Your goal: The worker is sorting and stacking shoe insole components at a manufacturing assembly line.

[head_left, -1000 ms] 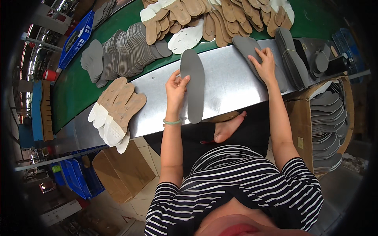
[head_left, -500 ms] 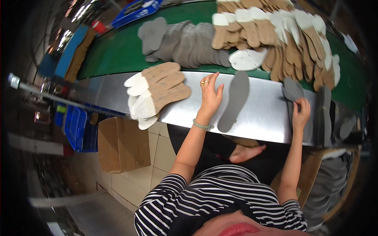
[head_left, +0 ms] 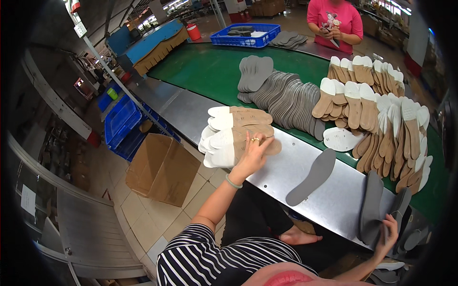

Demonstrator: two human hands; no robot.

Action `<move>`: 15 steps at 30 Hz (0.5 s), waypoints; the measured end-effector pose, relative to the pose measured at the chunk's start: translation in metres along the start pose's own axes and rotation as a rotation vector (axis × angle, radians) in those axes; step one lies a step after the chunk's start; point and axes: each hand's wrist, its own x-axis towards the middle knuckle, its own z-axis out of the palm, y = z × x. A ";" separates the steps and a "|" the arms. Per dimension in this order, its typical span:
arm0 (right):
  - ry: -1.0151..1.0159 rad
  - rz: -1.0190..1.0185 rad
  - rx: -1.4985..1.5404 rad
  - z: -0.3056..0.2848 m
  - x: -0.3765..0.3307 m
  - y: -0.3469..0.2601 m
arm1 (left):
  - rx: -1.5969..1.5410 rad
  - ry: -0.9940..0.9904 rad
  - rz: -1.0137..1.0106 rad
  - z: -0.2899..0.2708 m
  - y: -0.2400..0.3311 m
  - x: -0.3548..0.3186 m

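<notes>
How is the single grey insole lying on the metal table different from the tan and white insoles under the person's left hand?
The grey insole is one plain dark grey; the tan and white insoles are tan with white at one end. The grey insole lies alone and untouched on the metal table; the tan and white insoles sit fanned in an overlapping stack, with the left hand resting on them. Both have the same long foot shape and lie flat.

**Bare steel in the middle, piles all round**

Between my left hand (head_left: 253, 155) and my right hand (head_left: 389, 231) the metal table (head_left: 334, 200) lies bare but for one grey insole (head_left: 312, 177) lying across it. The tan and white insole stack (head_left: 236, 134) crowds the left. Beyond, fanned grey insoles (head_left: 286, 97) and rows of tan insoles (head_left: 381, 114) block the green belt (head_left: 205, 71).
</notes>
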 end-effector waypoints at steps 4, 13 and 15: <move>0.441 0.008 0.057 -0.077 -0.021 0.050 | -0.455 0.113 0.006 -0.031 0.071 0.033; 0.169 0.263 0.455 0.049 -0.011 -0.075 | -1.754 -0.383 -0.484 0.105 0.143 0.041; -0.267 0.284 0.329 0.076 -0.011 -0.075 | -1.785 -0.510 -0.514 0.113 0.147 0.034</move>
